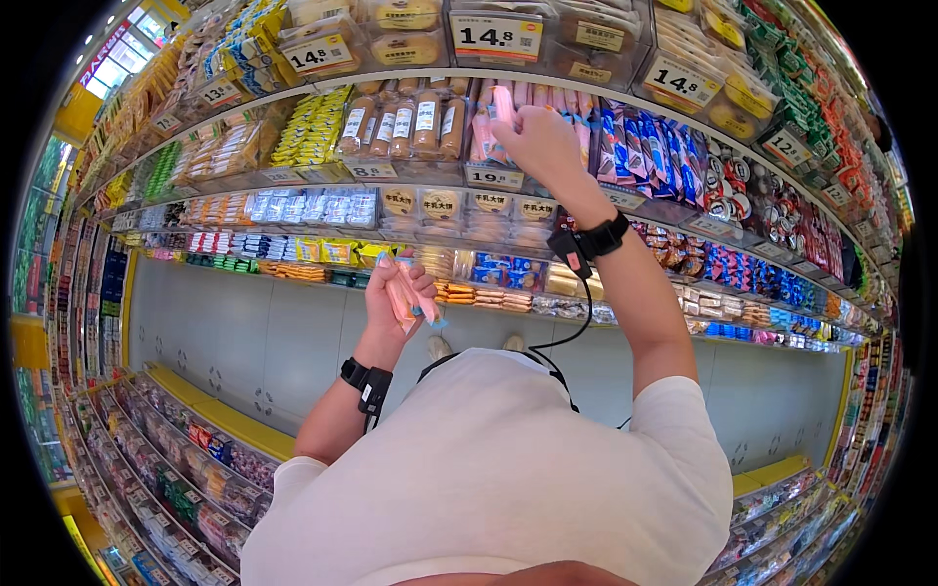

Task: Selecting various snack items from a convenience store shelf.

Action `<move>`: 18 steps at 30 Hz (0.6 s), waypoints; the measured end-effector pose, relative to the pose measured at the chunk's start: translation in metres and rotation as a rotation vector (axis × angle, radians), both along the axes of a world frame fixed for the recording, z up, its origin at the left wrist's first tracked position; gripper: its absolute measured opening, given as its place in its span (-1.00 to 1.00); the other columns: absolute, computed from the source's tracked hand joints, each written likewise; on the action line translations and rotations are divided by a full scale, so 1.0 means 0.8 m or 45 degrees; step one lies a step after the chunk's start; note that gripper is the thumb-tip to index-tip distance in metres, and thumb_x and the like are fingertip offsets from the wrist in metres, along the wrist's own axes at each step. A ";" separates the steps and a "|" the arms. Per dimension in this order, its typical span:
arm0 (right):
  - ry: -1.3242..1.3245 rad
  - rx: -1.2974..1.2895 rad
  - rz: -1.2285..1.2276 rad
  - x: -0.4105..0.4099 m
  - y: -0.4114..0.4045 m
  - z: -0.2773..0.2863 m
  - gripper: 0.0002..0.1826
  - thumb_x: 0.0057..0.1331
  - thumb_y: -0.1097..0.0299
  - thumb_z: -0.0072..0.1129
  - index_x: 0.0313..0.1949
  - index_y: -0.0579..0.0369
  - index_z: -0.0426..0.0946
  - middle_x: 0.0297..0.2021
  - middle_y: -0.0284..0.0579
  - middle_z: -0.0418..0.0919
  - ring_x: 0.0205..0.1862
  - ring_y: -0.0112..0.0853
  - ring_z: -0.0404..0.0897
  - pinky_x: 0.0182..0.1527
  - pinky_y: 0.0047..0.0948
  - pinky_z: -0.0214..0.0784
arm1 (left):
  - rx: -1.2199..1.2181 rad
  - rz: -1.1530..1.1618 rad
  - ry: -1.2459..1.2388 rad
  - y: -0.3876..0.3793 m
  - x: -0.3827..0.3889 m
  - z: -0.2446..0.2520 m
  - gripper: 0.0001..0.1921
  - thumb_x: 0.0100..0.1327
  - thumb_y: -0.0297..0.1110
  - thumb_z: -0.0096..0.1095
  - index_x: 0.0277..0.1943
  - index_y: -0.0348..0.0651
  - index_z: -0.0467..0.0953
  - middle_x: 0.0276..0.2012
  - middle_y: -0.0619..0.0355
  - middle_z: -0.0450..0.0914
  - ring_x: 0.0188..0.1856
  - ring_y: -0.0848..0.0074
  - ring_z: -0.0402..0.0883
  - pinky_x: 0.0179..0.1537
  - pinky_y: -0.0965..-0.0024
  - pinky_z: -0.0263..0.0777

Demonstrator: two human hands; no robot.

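Observation:
Two or more pink, stick-shaped wrapped snacks (pixel 401 299) with blue ends are gripped in my left hand (pixel 399 286), low in front of the shelves. Higher up, my right hand (pixel 538 139) reaches over a clear bin of similar pink packs (pixel 480 135) and has its fingers on one upright pink pack (pixel 503 105). A price tag (pixel 495 176) is fixed to that bin's front. Left of the bin stand brown sausage-shaped packs (pixel 427 124) with white labels; blue and pink wrapped snacks (pixel 652 150) fill the bin to its right.
Tiered shelves with clear bin fronts (pixel 293 176) curve across the view. Packaged flat cakes (pixel 440 205) lie one tier below. A black cable (pixel 579 322) hangs from the right wrist device (pixel 575 245). Behind me are more snack shelves (pixel 176 469) with a yellow ledge (pixel 234 421).

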State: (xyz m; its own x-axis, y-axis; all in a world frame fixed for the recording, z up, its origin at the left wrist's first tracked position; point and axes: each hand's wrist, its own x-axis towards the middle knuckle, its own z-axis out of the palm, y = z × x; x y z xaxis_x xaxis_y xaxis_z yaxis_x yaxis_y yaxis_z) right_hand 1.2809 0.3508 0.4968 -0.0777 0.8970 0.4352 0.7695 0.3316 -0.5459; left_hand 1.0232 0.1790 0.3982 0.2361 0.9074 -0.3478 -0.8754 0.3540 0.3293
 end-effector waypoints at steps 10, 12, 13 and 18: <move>-0.390 -0.036 0.025 -0.075 0.021 0.003 -0.64 0.24 0.09 0.04 -0.28 0.17 0.56 -0.53 0.07 0.65 -0.40 -0.01 0.68 -0.29 -0.03 0.52 | 0.042 0.114 -0.038 -0.033 -0.047 0.002 -0.58 0.20 -0.24 0.13 0.09 -0.19 0.34 -0.31 0.14 0.35 -0.34 0.48 0.33 -0.25 0.37 0.32; -0.437 -0.028 0.016 -0.075 0.032 -0.018 -0.67 0.21 0.15 0.05 -0.18 0.14 0.52 -0.53 0.05 0.66 -0.39 -0.05 0.70 -0.31 -0.02 0.53 | 0.037 0.117 -0.036 -0.035 -0.050 0.002 -0.58 0.20 -0.24 0.13 0.09 -0.18 0.34 -0.30 0.13 0.38 -0.33 0.46 0.35 -0.24 0.36 0.33; -0.464 0.041 0.010 -0.075 0.035 -0.027 -0.67 0.26 0.13 0.02 -0.19 0.16 0.51 -0.52 0.05 0.66 -0.40 -0.02 0.69 -0.26 0.00 0.53 | 0.033 0.120 0.002 -0.037 -0.051 0.003 -0.59 0.21 -0.23 0.13 0.09 -0.18 0.34 -0.28 0.11 0.40 -0.32 0.45 0.37 -0.22 0.35 0.35; -0.493 0.148 0.033 -0.076 0.025 -0.027 -0.64 0.34 0.09 0.02 -0.26 0.19 0.51 -0.50 0.04 0.67 -0.37 -0.01 0.68 -0.17 0.01 0.52 | 0.063 0.112 0.034 -0.040 -0.062 -0.007 -0.59 0.23 -0.21 0.16 0.08 -0.19 0.35 -0.20 0.03 0.47 -0.25 0.39 0.45 -0.15 0.31 0.42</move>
